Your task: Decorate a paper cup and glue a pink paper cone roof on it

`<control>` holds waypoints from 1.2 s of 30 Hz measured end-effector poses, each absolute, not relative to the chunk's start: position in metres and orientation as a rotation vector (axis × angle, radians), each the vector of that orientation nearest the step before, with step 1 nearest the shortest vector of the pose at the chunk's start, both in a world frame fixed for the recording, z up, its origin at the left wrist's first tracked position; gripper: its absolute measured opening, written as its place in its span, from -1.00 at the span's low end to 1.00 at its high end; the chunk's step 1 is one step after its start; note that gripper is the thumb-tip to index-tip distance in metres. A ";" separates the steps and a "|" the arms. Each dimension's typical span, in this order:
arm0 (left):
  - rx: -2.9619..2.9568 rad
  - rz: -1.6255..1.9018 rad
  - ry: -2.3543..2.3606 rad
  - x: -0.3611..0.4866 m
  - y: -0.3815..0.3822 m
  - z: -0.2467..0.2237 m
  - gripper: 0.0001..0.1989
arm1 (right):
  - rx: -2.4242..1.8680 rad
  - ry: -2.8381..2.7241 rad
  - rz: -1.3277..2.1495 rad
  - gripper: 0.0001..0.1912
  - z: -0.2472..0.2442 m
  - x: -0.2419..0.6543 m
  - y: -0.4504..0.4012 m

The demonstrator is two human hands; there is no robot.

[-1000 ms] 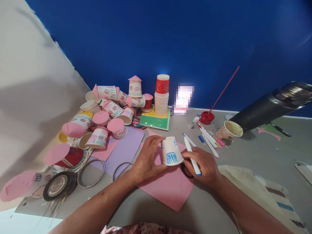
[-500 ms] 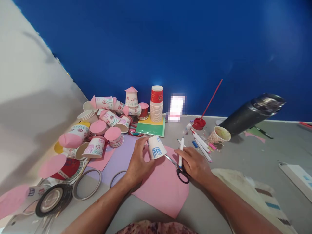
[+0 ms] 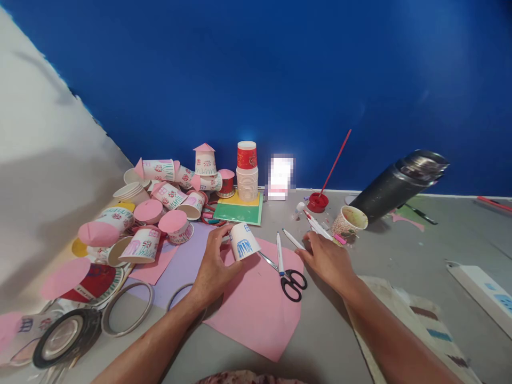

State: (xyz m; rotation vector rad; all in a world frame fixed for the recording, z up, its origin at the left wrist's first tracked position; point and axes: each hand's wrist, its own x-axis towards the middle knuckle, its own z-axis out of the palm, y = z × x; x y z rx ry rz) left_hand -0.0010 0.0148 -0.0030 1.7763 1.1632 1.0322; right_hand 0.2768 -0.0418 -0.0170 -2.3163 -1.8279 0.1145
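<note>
My left hand [image 3: 216, 265] grips a white paper cup [image 3: 243, 242] with blue marker drawing on its side, tilted above the pink paper [image 3: 256, 314]. To the right, my right hand [image 3: 328, 260] has its fingers curled over a white marker with a dark tip [image 3: 293, 238]; how firmly it holds the marker is hidden. Another white and blue marker [image 3: 280, 253] lies across the black-handled scissors [image 3: 293, 285] on the pink paper, between my hands. More markers [image 3: 317, 225] lie just beyond my right fingers.
Decorated cups [image 3: 143, 245] with pink tops crowd the left. A cup stack [image 3: 247, 184] stands on a green and yellow packet [image 3: 240, 213]. At right are a patterned cup [image 3: 350, 223], black flask [image 3: 396, 186], cloth [image 3: 384, 309] and power strip [image 3: 482, 293]. Tape rolls [image 3: 150, 314] lie front left.
My right hand has let go of the blue-tipped marker, now lying by the scissors, and moved right to another marker. The view has shifted slightly; my left hand still holds the cup.
</note>
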 end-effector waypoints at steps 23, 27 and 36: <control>1.665 0.950 0.704 -0.002 0.008 -0.012 -0.14 | -0.985 -1.463 0.604 -0.80 0.012 0.241 -0.088; 1.753 0.940 0.687 0.001 0.005 -0.006 -0.27 | -1.148 -1.416 0.565 -0.89 0.013 0.235 -0.091; 1.883 0.920 0.736 -0.001 0.000 -0.004 -0.21 | -1.143 -1.650 0.345 -0.89 0.021 0.231 -0.097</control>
